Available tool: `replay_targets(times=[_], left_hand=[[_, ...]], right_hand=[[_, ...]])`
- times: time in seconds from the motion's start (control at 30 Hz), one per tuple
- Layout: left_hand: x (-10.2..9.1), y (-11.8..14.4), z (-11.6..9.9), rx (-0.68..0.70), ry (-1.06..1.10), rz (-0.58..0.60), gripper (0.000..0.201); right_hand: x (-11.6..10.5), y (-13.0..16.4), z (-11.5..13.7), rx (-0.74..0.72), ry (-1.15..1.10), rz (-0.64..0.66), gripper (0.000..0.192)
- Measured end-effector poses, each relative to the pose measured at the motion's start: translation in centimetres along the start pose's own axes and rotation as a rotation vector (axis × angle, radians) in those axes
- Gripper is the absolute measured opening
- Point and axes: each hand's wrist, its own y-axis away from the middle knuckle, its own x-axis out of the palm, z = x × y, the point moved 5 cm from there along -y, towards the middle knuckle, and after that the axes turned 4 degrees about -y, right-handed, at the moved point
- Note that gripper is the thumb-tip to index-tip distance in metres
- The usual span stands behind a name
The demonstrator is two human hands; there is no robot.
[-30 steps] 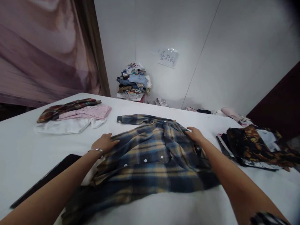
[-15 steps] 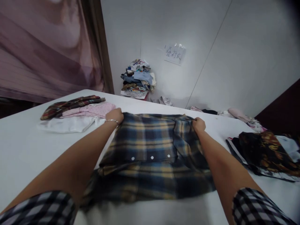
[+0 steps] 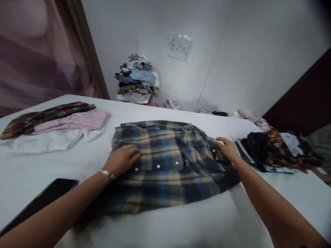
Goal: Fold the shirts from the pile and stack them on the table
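Plaid shirt (image 3: 165, 162) now flat, both hands lowered from its far edge

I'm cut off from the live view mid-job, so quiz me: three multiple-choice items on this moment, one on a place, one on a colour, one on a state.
1. Where does the left hand rest?
A. on the plaid shirt
B. on the dark flat slab
C. on the folded pile

2. What colours is the shirt under the hands?
A. plain white
B. blue and tan plaid
C. red with dots

3. How is the right hand?
A. lifted clear of the table
B. closed in a fist around a hanger
C. open, laid at the shirt's right edge

Answers: 1 A, its palm lies flat by the snap buttons. 2 B, blue and tan checks show. 3 C, its fingers lie spread on cloth.
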Motion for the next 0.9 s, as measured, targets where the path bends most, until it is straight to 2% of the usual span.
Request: replay_targets(times=[0.1,0.17,0.27,0.37,0.43,0.53,0.63,0.77,0.8,0.9], left_hand=[[0.1,4.5,-1.2,0.067,0.064,0.017,0.047],[0.0,6.4,-1.8,0.075,0.081,0.044,0.05],[0.0,7.4,-2.6,0.064,0.065,0.091,0.05],[0.5,7.0,-3.2,0.008,0.044,0.201,0.047],[0.8,6.6,-3.3,-0.04,0.033,0.272,0.044],[0.2,6.3,-3.2,-0.091,0.058,0.285,0.04],[-1.6,6.2,-2.8,-0.161,0.088,0.207,0.036],[-3.6,5.6,-1.9,-0.292,-0.007,0.059,0.042],[-3.5,5.4,-1.7,-0.303,-0.037,0.077,0.043],[-1.7,4.7,-1.1,-0.282,-0.078,0.234,0.039]], right_hand=[[-3.7,4.7,-3.1,0.096,-0.151,-0.049,0.039],[-5.1,7.9,-4.1,0.123,-0.236,-0.044,0.039],[-5.3,11.6,-4.4,0.109,-0.235,0.008,0.036],[-4.6,13.3,-3.6,0.005,-0.135,0.011,0.032],[-4.1,13.5,-3.1,-0.054,-0.041,-0.005,0.034],[-3.6,12.8,-2.8,-0.047,0.138,0.031,0.035],[-3.9,11.3,-2.5,-0.016,0.231,0.011,0.025],[-4.1,9.2,-1.8,0.016,0.224,-0.109,0.03],[-3.8,8.8,-1.7,0.028,0.224,-0.113,0.029],[-2.4,8.5,-1.6,0.057,0.229,-0.074,0.023]])
